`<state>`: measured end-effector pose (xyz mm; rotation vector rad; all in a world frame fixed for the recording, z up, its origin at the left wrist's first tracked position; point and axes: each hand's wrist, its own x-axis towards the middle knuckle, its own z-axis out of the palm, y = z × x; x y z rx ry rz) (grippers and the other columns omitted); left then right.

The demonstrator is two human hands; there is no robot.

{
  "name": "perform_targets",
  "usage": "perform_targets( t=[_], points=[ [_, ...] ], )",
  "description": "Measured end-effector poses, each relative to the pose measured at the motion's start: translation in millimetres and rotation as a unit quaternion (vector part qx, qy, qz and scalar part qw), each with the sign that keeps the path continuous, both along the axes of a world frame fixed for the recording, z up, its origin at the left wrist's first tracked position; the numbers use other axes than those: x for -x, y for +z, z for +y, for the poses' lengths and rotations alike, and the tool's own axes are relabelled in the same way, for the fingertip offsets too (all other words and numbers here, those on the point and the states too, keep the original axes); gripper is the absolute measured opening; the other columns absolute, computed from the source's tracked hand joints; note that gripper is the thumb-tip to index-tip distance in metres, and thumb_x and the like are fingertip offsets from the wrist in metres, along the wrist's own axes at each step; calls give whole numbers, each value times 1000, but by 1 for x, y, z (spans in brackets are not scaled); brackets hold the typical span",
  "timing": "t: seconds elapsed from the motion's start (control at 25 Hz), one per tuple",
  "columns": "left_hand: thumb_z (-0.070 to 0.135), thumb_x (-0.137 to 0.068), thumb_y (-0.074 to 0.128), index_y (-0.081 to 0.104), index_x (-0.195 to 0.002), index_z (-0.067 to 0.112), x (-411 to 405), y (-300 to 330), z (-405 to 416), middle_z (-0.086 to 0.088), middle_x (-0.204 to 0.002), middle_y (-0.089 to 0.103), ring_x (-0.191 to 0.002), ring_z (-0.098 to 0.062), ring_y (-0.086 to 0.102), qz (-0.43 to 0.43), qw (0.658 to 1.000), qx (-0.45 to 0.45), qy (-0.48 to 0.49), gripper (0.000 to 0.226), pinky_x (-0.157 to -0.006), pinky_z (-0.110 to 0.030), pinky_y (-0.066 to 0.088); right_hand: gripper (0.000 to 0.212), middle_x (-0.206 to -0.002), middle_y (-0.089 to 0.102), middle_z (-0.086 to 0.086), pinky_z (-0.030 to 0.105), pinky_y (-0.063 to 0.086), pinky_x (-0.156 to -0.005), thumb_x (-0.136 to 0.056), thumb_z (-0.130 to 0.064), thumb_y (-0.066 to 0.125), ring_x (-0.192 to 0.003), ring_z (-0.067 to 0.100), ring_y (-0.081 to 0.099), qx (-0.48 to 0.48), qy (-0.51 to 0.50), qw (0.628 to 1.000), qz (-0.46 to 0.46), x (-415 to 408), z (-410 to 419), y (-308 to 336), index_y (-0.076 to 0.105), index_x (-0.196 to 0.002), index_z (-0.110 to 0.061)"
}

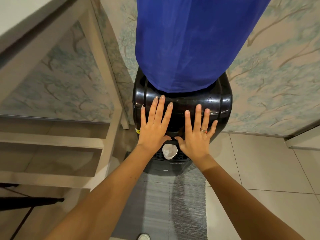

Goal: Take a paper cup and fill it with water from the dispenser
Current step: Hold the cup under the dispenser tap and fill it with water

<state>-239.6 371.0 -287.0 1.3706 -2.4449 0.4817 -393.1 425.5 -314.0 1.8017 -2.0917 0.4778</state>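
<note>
A black water dispenser (pixel 221 101) stands against the wall with a blue-covered bottle (pixel 195 40) on top. A white paper cup (pixel 169 151) sits upright on the drip tray (pixel 181 155) below the taps. My left hand (pixel 154 125) lies flat on the dispenser's top front, fingers spread, holding nothing. My right hand (pixel 197 132) lies flat beside it, a ring on one finger. Both thumbs point inward just above the cup, near the tap area. Neither hand touches the cup. I cannot tell whether water is in the cup.
A beige shelf unit (pixel 103 94) stands to the left of the dispenser. A grey mat (pixel 173 201) lies on the tiled floor in front. A shoe tip (pixel 143 237) shows at the bottom edge. Patterned wallpaper covers the wall behind.
</note>
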Motion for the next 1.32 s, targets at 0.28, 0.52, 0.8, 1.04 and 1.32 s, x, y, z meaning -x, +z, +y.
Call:
perform_targets(
  t=[0.28, 0.52, 0.8, 1.04, 1.32],
  points=[
    [63, -48, 82, -7, -152, 15, -1, -2, 0, -17, -160, 6, -147, -32, -2, -1, 1000, -7, 4, 145, -114, -60, 7, 127, -156, 2, 18, 67, 0, -108, -59, -45, 81, -143, 42, 0, 5, 6, 1000, 0, -1, 0, -1, -3, -151, -22],
    [66, -48, 81, -7, -152, 15, -1, -3, -1, -17, -160, 9, -148, -30, -5, -2, 1000, -13, 12, 145, -115, -59, 3, 127, -155, 2, 18, 68, 1, -107, -59, -45, 81, -143, 41, -2, 3, 7, 1000, 4, 0, -1, -1, -4, -151, -22],
    [63, -49, 82, -8, -152, 16, -1, -3, -1, -16, -160, 6, -148, -29, -7, 3, 1000, -18, 13, 145, -116, -58, 1, 127, -155, 2, 18, 68, 2, -107, -59, -44, 81, -143, 41, -1, 6, 8, 1000, 3, 0, -1, -1, -4, -150, -23],
    [62, -49, 83, -8, -152, 16, -1, -3, 0, -16, -161, 4, -147, -30, -6, 12, 1000, -19, 6, 145, -116, -58, 1, 127, -156, 2, 18, 67, 0, -108, -59, -45, 81, -143, 41, -2, 4, 5, 1000, 5, 0, -1, -1, -4, -150, -23],
    [62, -50, 82, -10, -151, 16, -2, -2, 1, -14, -158, -2, -147, -30, -3, 14, 1000, -15, 1, 144, -115, -58, 4, 129, -156, 1, 17, 66, -2, -109, -58, -44, 82, -143, 41, -1, 10, -1, 1000, 2, 0, -1, -1, -4, -150, -24]
  ],
)
